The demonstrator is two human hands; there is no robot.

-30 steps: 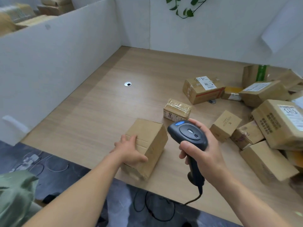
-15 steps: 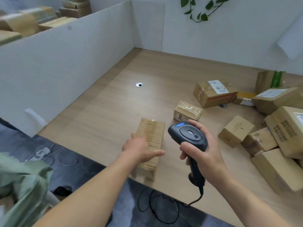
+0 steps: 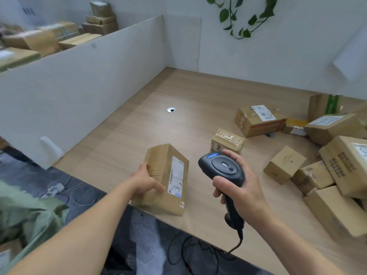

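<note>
Head view:

- The left hand (image 3: 146, 180) grips the cardboard box (image 3: 158, 161). Its fingers wrap the left side and the thumb lies across the near part, just beside the label.
- The cardboard box sits at the near edge of the table (image 3: 139, 135), in front of the person, with its near corner at the table's rim. It is held tipped, so that the face bearing the white shipping label (image 3: 176, 176) looks up and to the right.
- The right hand (image 3: 242, 193) is closed round the handle of the black barcode scanner (image 3: 222, 169), with the thumb over the front of the grip. The scanner's head is just right of the cardboard box and not touching it. A blue light shows at its tip.
- The scanner's cable (image 3: 236, 247) hangs from the handle's base and runs off the table's near edge.
- A small taped box (image 3: 227, 140) lies just beyond the scanner.
- A labelled box (image 3: 258, 121) lies farther back.
- A pile of boxes (image 3: 337, 165) takes up the right side of the table.
- A round cable grommet (image 3: 171, 110) is set in the tabletop, well apart from the boxes.
- A white partition (image 3: 79, 86) runs along the table's left side, with more boxes stacked behind it.
</note>
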